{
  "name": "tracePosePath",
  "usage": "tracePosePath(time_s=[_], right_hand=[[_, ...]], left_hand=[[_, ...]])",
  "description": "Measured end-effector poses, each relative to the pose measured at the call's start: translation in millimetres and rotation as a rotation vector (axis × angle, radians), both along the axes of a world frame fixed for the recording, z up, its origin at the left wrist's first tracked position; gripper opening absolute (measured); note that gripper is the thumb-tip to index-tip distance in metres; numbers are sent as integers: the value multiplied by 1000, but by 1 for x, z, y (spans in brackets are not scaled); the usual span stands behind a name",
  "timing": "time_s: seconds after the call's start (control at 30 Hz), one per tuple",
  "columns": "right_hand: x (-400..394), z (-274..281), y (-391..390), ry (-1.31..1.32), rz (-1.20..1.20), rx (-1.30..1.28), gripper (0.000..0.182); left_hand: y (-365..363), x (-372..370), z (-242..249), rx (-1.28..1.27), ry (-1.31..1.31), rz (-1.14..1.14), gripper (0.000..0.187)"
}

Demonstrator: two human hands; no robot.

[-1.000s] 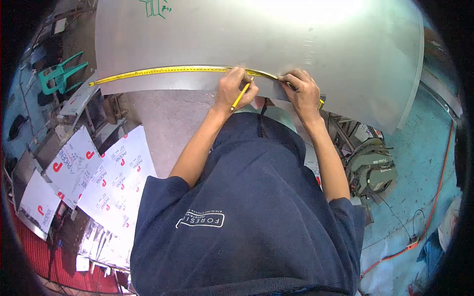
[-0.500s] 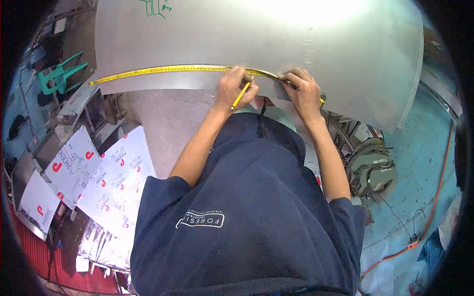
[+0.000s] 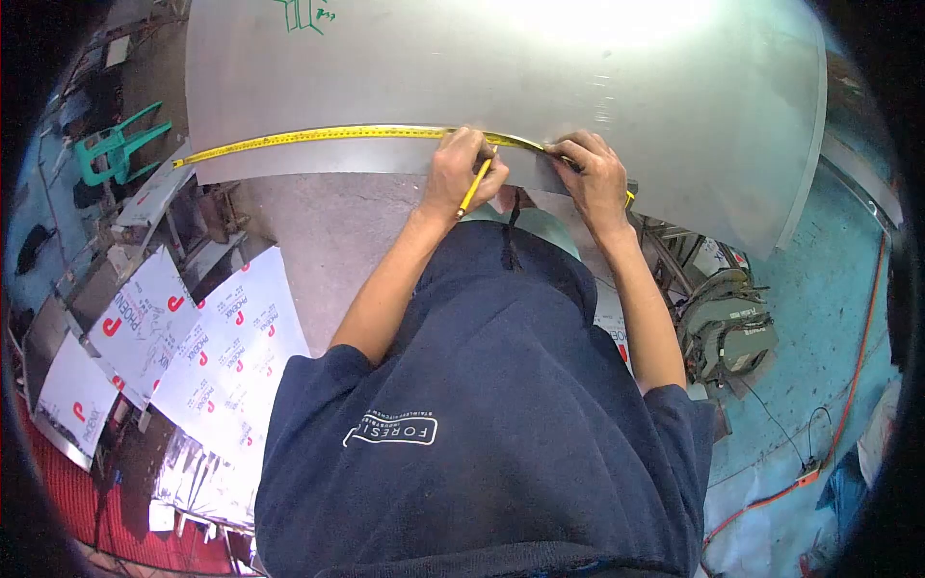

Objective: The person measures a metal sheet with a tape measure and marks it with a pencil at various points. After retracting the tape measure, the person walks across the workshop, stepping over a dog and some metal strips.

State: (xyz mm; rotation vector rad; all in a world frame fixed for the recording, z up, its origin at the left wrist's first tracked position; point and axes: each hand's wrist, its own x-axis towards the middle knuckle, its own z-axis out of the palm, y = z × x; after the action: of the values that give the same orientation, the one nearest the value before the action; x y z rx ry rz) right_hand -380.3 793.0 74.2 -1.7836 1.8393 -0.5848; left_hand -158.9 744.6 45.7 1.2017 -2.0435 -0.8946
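A yellow tape measure (image 3: 328,133) lies stretched along the near side of a large grey metal sheet (image 3: 385,77), its end hooked at the sheet's left edge. My left hand (image 3: 464,173) is closed around a yellow pencil (image 3: 472,196) and rests by the tape, the pencil's upper end close to the blade. My right hand (image 3: 593,183) grips the tape measure farther right, where the blade bends down toward its case. The case is mostly hidden behind this hand, with a bit of dark and yellow showing beside the wrist.
Green line marks (image 3: 303,14) are drawn on the sheet's far left. A green plastic chair (image 3: 120,149) stands at left, above film-covered panels (image 3: 231,337). A dark green power machine (image 3: 727,332) sits on the floor at right, near an orange cable (image 3: 858,356).
My left hand has shifted very slightly to the right, and the pencil's lower end has swung a little right. My right hand and the tape stay nearly still.
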Motion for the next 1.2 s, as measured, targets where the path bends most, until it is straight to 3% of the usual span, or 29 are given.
tracePosePath(time_s=[0.1, 0.27, 0.6, 0.67, 0.7, 0.77, 0.8, 0.83, 0.9, 0.93, 1.2], right_hand=[[1, -2, 0, -10, -6, -28, 12], [1, 1, 0, -3, -12, -4, 11], [0, 2, 0, -11, -12, 13, 16], [0, 3, -1, 2, 3, -7, 16], [0, 3, 1, 0, 6, -8, 16], [-1, 0, 0, -10, -5, -6, 16], [-1, 0, 0, -10, -8, -6, 16], [0, -1, 1, 2, -10, -8, 16], [0, -1, 1, 14, -15, -5, 15], [0, -1, 1, 12, -9, -10, 16], [0, 2, 0, -25, -22, 12, 16]], left_hand=[[-2, -1, 7, -8, 0, -2, 21], [-5, 1, 12, 189, -20, -22, 19], [-5, -1, 7, 25, 36, 12, 19], [-11, 4, 16, 182, -70, -125, 17], [-11, 6, 21, 182, -71, -121, 17], [-13, 7, 27, 492, 70, 4, 15], [-12, 14, 23, 337, 90, 2, 13], [-17, 20, 20, 339, 89, -1, 13], [-31, 34, 9, -243, -64, 14, 16], [-30, 44, 3, -228, -215, 47, 23], [-36, 52, 1, -197, -279, 21, 22]])
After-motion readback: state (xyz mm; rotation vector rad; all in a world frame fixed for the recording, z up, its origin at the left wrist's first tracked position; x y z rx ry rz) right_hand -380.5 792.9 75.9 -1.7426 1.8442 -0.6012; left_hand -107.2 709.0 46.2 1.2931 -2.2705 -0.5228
